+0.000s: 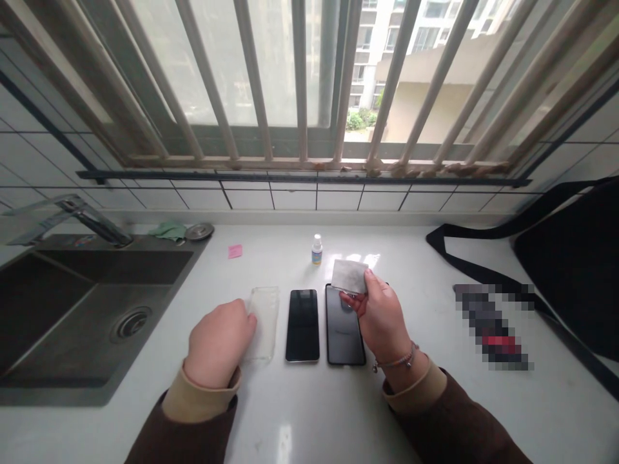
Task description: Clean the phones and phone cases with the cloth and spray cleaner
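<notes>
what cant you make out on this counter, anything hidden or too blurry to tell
All from the head view:
The label on the small bottle is too small to read.
Pixelation blurs the object right of the hands, so its kind cannot be told.
The left hand covers part of the clear phone case.
The right hand and grey wipe hide the upper part of the phone.
The right edge cuts off the black bag.

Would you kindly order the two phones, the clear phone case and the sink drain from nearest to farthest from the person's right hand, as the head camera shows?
From the right hand:
1. Phone, under the hand.
2. Other phone, just left.
3. Clear phone case, further left.
4. Sink drain, far left.
</notes>
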Motion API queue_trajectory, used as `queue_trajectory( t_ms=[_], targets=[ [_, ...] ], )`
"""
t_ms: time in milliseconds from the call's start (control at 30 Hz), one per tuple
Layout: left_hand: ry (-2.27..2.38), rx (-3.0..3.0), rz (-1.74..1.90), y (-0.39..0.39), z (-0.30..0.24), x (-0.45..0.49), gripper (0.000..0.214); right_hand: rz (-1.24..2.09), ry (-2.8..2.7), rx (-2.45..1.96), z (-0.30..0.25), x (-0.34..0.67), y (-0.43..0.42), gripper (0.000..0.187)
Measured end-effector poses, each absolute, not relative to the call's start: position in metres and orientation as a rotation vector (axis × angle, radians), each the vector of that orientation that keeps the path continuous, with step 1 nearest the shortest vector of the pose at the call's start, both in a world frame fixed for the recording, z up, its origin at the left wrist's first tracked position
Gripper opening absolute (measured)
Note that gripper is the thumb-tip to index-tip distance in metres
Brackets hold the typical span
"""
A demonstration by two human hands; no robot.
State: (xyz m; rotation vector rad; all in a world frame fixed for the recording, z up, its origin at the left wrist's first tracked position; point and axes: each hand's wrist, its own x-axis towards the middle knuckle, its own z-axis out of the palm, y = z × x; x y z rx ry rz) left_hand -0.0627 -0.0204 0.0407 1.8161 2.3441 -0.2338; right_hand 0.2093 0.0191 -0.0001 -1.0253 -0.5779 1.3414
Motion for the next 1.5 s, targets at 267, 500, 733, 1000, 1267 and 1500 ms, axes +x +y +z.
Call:
queue_trajectory(
  t_ms=[267, 500, 733, 1000, 1267, 1500],
  targets=[
    [2.365, 1.764, 0.114, -0.007, 0.045, -0.074, 0.029, 1.343, -0.541, -0.968, 0.003, 0.209, 0.018, 0.038],
    [1.71, 1.346, 0.936, 0.008, 0.045, -0.055, 0.021, 1.457, -0.527, -0.941, 0.009, 0.207, 0.015, 0.033],
    [1.242, 0.696, 1.024, 0.013, 0.043, -0.004, 0.02, 1.541, -0.453, -0.874, 0.014, 0.205, 0.014, 0.025],
    [0.729, 0.32, 0.94, 0.007, 0.031, 0.017, 0.025, 1.543, -0.318, -0.895, 0.014, 0.209, 0.022, 0.021],
    [0.702, 0.436, 1.029, -0.001, 0.024, 0.02, 0.02, 1.089, -0.795, -1.107, 0.01, 0.226, 0.023, 0.033],
    [0.716, 0.654, 0.907, -0.014, 0.012, 0.031, 0.067, 0.225, -1.812, -1.116, 0.009, 0.214, 0.003, 0.031]
  ],
)
